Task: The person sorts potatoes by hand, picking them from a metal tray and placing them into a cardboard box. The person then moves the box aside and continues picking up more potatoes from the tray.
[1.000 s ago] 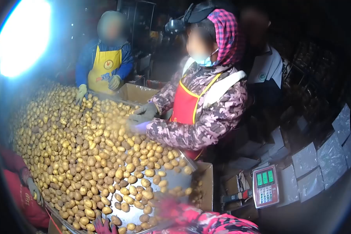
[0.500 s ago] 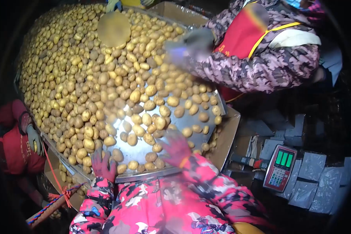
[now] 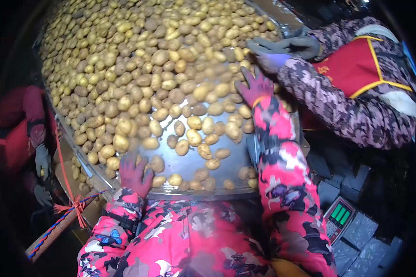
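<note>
A large heap of potatoes (image 3: 120,69) covers the metal table (image 3: 171,162), thinning to scattered ones near my body. My left hand (image 3: 135,174), in a reddish glove with grey fingertips, rests at the near left edge of the table beside a few potatoes. Its fingers are spread and hold nothing. Farther out, my right hand (image 3: 258,87), gloved alike, reaches to the right side of the heap. Those fingers are stretched apart over the potatoes, with nothing gripped.
At the right, a person in a red apron (image 3: 351,64) has gloved hands (image 3: 286,48) by the heap, close to my right hand. Another person's gloved hand (image 3: 43,159) is at the left. A rope-wrapped pole (image 3: 62,226) stands lower left; a scale display (image 3: 340,215) lower right.
My right hand has moved from the near middle of the table up and right to the heap's side. My left hand stays near the edge. The view has shifted; the right-hand person's hands are lower.
</note>
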A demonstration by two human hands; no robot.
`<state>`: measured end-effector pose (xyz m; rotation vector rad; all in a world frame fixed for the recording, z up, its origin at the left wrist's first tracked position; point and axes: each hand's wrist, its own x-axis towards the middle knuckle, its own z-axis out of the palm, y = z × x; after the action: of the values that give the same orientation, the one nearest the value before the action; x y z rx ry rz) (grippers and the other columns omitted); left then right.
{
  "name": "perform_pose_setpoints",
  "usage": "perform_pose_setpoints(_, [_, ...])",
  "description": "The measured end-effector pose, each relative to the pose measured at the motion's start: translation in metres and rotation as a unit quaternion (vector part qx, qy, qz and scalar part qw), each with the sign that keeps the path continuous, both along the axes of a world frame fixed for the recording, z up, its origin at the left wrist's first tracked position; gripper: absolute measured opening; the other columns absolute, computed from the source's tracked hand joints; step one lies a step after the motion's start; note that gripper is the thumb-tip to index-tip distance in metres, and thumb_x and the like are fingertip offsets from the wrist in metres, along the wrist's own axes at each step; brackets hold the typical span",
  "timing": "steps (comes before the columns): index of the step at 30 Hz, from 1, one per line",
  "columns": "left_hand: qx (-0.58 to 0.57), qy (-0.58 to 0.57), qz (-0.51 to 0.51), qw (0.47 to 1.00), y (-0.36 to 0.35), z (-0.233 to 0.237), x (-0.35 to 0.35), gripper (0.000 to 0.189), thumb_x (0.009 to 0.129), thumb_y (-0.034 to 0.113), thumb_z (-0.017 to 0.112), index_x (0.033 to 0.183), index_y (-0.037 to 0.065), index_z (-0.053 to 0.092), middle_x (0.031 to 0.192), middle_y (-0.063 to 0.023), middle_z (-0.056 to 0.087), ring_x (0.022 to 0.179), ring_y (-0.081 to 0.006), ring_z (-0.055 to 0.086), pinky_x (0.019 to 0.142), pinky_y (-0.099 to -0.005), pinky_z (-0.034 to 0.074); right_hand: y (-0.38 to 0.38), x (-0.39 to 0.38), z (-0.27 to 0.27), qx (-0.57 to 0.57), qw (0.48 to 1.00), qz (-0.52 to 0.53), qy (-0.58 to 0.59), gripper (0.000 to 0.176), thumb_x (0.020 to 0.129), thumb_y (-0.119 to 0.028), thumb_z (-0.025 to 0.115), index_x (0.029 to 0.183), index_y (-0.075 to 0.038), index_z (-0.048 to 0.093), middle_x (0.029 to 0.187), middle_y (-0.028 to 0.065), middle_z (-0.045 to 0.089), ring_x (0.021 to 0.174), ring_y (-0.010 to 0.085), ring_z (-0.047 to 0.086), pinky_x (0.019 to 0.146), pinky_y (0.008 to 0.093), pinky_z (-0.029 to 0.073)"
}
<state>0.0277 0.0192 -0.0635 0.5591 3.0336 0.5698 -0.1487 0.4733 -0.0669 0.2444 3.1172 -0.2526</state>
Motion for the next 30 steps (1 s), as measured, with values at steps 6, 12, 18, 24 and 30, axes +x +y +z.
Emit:
perform_pose_setpoints(6, [0.011, -0.005, -0.003, 1.000, 0.001, 0.004, -0.004, 0.043, 0.084, 0.026, 0.069, 0.123, 0.007, 0.066, 0.140, -0.0233, 0.051, 0.129, -0.0467, 0.044, 0.114, -0.0585, 0.028, -0.017, 0.070, -0.020, -0.061, 0.982, 0.177, -0.030, 0.070, 0.082, -0.049, 0.070, 0.145, -0.024, 0.053, 0.153, 0.0248, 0.040, 0.136, 0.0515, 0.037, 0.114, 0.0560, 0.033])
perform_pose_setpoints(12, [0.003, -0.002, -0.003, 1.000, 0.000, 0.002, -0.003, 0.045, 0.084, 0.026, 0.068, 0.124, 0.007, 0.064, 0.140, -0.0233, 0.050, 0.129, -0.0472, 0.044, 0.115, -0.0590, 0.027, -0.033, 0.217, 0.015, -0.151, 0.980, 0.128, -0.004, 0.057, 0.084, -0.033, 0.070, 0.138, -0.018, 0.060, 0.147, 0.0235, 0.046, 0.127, 0.0462, 0.047, 0.105, 0.0571, 0.040])
perform_pose_setpoints(18, [-0.033, 0.012, -0.052, 0.998, 0.012, -0.011, -0.003, 0.051, 0.084, 0.030, 0.066, 0.129, 0.005, 0.061, 0.144, -0.0270, 0.047, 0.134, -0.0481, 0.040, 0.115, -0.0611, 0.025, -0.124, 0.204, -0.011, -0.182, 0.918, 0.351, 0.036, 0.057, 0.088, -0.041, 0.066, 0.137, -0.015, 0.057, 0.144, 0.0119, 0.051, 0.138, 0.0369, 0.041, 0.109, 0.0575, 0.037])
perform_pose_setpoints(24, [-0.005, -0.126, -0.197, 0.972, 0.067, 0.005, 0.009, 0.072, 0.082, 0.033, 0.068, 0.142, 0.000, 0.045, 0.141, -0.0287, 0.048, 0.132, -0.0460, 0.043, 0.116, -0.0592, 0.025, -0.106, 0.219, 0.008, -0.118, 0.977, 0.156, 0.088, 0.055, 0.089, -0.038, 0.065, 0.137, -0.012, 0.058, 0.144, 0.0159, 0.051, 0.130, 0.0369, 0.049, 0.108, 0.0530, 0.039])
perform_pose_setpoints(30, [0.027, 0.074, -0.174, 0.982, 0.119, 0.061, -0.102, 0.032, 0.077, 0.022, 0.066, 0.104, 0.005, 0.061, 0.107, -0.0179, 0.059, 0.096, -0.0400, 0.055, 0.082, -0.0499, 0.044, -0.036, 0.366, 0.016, -0.316, 0.948, -0.027, 0.025, 0.054, 0.089, -0.013, 0.069, 0.141, -0.010, 0.055, 0.129, 0.0164, 0.064, 0.111, 0.0320, 0.066, 0.091, 0.0399, 0.056])
